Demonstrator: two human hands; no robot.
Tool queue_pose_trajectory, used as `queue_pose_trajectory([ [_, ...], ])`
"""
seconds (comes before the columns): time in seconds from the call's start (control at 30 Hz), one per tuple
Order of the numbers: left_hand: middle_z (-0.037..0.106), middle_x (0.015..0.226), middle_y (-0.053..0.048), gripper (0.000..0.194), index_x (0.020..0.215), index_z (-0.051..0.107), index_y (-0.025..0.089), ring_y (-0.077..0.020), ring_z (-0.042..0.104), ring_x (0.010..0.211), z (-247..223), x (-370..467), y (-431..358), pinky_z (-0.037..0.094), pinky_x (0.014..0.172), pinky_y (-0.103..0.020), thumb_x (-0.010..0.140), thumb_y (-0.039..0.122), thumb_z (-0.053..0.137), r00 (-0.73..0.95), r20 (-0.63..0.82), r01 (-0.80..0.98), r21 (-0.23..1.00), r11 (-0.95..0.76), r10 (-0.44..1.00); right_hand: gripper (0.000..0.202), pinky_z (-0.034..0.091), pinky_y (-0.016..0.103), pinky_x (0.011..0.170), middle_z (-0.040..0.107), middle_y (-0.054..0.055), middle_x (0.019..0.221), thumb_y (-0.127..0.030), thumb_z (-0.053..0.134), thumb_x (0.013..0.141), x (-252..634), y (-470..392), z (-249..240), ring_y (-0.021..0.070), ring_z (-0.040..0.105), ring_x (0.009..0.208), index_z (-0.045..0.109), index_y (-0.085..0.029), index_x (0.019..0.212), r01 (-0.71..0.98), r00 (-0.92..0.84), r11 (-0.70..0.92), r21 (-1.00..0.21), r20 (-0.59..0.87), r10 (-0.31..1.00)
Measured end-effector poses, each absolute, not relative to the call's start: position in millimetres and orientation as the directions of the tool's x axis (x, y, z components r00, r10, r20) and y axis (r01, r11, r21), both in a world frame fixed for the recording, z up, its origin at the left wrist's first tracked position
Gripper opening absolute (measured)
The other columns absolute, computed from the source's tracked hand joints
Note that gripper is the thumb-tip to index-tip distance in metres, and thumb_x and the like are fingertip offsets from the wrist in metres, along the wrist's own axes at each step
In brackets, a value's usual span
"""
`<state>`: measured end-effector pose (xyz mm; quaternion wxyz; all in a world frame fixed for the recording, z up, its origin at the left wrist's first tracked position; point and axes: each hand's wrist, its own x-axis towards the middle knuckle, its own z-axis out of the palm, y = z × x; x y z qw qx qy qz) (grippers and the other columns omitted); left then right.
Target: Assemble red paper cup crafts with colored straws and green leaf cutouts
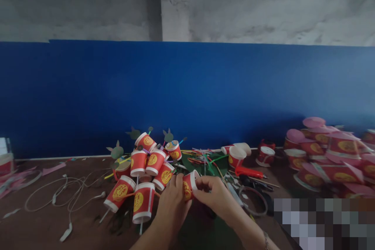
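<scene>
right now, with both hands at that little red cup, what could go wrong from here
The left hand sits close to the piled red cups, so a nudge might topple some. The held cup looks like thin paper, so a hard squeeze could dent it. The red tool lies beyond the right hand, where a sweep might knock it.

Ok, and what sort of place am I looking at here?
Probably a small craft workshop or makeshift work table: a cluster of red cups, some with sticks poking out, a scatter of thin coloured sticks, and a heap of cups with pink pieces share one table.
</scene>
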<state>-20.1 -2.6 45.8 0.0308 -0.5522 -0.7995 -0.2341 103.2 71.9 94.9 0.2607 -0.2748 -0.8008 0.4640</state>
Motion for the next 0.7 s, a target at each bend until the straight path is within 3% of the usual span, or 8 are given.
queue_pose_trajectory([
  [0.17,0.058,0.112,-0.013,0.056,0.121,0.04,0.015,-0.0273,0.059,0.105,42.9,-19.3,-3.0,0.051,0.084,-0.037,0.069,0.012,0.06,-0.364,0.317,0.897,0.373,0.238,0.876,0.015,0.029,0.021,0.05,0.047,-0.003,0.052,-0.023,0.054,0.063,102.9,72.3,93.5,0.0099,0.037,0.054,0.062,-0.013,0.056,0.234,-0.67,0.389,-0.891,0.142,0.728],
  [0.43,0.059,0.111,-0.014,0.055,0.121,0.04,0.014,-0.028,0.06,0.103,38.9,-16.8,-1.2,0.051,0.082,-0.039,0.069,0.011,0.059,-0.379,0.323,0.875,0.431,0.221,0.867,0.015,0.025,0.021,0.047,0.041,-0.004,0.05,-0.026,0.056,0.06,99.8,69.1,93.4,0.0083,0.032,0.05,0.058,-0.014,0.051,0.188,-0.657,0.294,-0.937,0.102,0.747],
  [0.6,0.058,0.115,-0.015,0.059,0.122,0.041,0.016,-0.0299,0.057,0.108,45.2,-19.6,-1.5,0.046,0.089,-0.043,0.067,0.018,0.063,-0.349,0.396,0.781,0.624,0.03,0.85,0.02,0.03,0.021,0.049,0.047,-0.003,0.051,-0.027,0.057,0.067,103.6,73.7,97.1,0.0099,0.038,0.053,0.063,-0.015,0.053,0.176,-0.664,0.438,-0.882,0.222,0.714],
  [0.7,0.064,0.106,-0.011,0.044,0.109,0.05,0.017,-0.0268,0.061,0.098,58.9,-19.7,-4.4,0.049,0.082,-0.036,0.07,0.028,0.065,-0.319,0.278,0.581,0.813,-0.045,0.906,0.023,0.034,0.021,0.051,0.053,-0.002,0.055,-0.027,0.056,0.074,108.6,75.0,103.4,0.0111,0.045,0.056,0.065,-0.015,0.058,0.199,-0.674,0.537,-0.82,0.284,0.683],
])
